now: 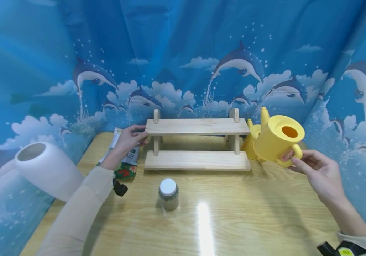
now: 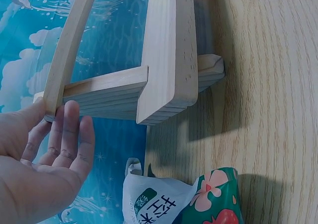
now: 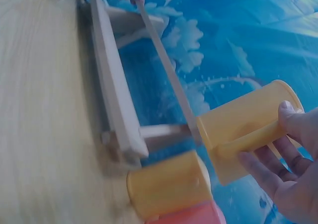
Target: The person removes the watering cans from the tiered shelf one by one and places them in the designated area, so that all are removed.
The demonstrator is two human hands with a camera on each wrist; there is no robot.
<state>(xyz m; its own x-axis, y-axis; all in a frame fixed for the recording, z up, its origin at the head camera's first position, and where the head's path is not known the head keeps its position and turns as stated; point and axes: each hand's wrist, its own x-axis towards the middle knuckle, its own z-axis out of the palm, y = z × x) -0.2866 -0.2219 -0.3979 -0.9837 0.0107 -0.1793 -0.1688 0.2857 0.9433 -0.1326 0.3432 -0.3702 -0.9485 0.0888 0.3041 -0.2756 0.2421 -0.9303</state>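
My right hand [image 1: 324, 172] grips the handle of a yellow watering can [image 1: 274, 138], held up off the table at the right of the rack. A second yellow watering can [image 1: 249, 144] stands partly hidden behind it. The two-tier wooden rack [image 1: 197, 160] stands at the middle back. At the rack's left end, my left hand [image 1: 128, 140] pinches the end of the upper board, thumb on one side and fingers on the other, as the left wrist view [image 2: 57, 139] shows.
A white vase [image 1: 50, 170] leans at the left. Under my left forearm lies a white and green printed bag [image 1: 126, 167]. A jar with a white lid [image 1: 168, 193] stands before the rack. Something pink [image 3: 191, 215] lies beside the second can. Dolphin-print curtain [image 1: 183, 53] surrounds the table.
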